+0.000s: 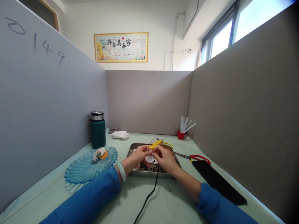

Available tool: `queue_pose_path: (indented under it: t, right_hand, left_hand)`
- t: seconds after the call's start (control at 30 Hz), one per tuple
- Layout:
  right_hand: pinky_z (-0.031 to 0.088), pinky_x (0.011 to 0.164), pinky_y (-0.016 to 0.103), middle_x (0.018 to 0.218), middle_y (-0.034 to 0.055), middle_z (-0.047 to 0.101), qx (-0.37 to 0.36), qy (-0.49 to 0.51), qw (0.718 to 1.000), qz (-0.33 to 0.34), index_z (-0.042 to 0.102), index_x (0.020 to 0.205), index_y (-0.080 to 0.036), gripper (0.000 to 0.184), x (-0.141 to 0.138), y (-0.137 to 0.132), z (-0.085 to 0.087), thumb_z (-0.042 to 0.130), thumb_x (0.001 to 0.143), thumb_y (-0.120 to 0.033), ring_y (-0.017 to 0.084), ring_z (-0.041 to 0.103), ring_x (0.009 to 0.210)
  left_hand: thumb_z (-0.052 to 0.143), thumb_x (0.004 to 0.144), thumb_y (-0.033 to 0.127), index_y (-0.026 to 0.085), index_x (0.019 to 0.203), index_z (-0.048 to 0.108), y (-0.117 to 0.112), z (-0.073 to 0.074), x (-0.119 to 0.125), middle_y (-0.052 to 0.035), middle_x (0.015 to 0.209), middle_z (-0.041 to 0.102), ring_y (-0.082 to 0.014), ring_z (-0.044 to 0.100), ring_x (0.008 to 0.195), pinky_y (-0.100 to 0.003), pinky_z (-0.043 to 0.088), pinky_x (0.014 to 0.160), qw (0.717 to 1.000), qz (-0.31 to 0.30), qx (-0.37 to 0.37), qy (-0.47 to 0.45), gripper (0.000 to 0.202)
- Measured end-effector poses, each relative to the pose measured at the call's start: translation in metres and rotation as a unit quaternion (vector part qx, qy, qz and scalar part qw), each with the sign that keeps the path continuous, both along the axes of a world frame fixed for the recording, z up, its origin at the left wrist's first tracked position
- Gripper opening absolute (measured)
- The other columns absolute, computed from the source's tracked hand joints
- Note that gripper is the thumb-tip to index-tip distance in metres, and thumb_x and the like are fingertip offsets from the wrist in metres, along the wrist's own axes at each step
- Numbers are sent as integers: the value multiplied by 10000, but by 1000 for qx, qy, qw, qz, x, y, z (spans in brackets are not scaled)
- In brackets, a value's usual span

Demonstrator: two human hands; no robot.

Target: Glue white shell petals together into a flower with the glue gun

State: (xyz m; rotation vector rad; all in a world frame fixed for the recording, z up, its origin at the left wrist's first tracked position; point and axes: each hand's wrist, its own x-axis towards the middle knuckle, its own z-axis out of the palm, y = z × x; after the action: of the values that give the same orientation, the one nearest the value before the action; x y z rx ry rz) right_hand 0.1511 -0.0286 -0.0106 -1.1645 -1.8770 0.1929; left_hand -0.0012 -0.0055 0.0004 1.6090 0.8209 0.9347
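Note:
Above a metal tray [149,175] filled with shells, my left hand [139,154] and my right hand [165,158] meet fingertip to fingertip. Both are closed in a pinch; whatever they hold is too small or too covered to make out. White, disc-like shells [149,159] show just under the fingers. Behind the fingertips, a yellow glue gun [156,144] rests at the tray's far side, partly hidden. A blue scalloped glass plate [79,168] lies to the left, bearing a small cluster of white, orange and speckled shells [100,154].
A dark green bottle [98,132] stands behind the plate. Scissors with red handles [200,158] and a black flat slab [219,183] lie right. A red cup [181,135] holds white sticks near the back wall. A black cord [149,195] crosses the front. Grey partitions enclose three sides.

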Motion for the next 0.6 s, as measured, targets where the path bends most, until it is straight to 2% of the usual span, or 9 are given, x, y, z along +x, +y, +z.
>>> queue_pose_path:
  t: [0.17,0.4,0.6]
  right_hand:
    - [352,532,208,664,-4,614,-4,-8,1000,11,557,799,-191,167,-1,-2,2,516,771,-351,124,538,585]
    - [364,564,208,736,1,635,2,-1,1000,14,555,808,-196,137,0,0,1,490,792,-316,125,557,638]
    - [364,560,211,714,-1,634,13,5,1000,2,556,791,-197,133,0,1,0,489,790,-313,129,558,627]
  left_hand:
    - [620,657,428,135,788,500,2,-4,-1,-4,674,521,-111,525,524,-208,437,381,1000,10,1,2,343]
    - [609,666,443,127,801,504,2,-3,-1,-26,719,535,-108,526,548,-206,449,387,1000,-3,-3,-16,359]
    - [627,654,399,139,883,500,4,-6,-1,-47,845,536,-135,555,653,-214,474,403,998,-4,48,-45,369]
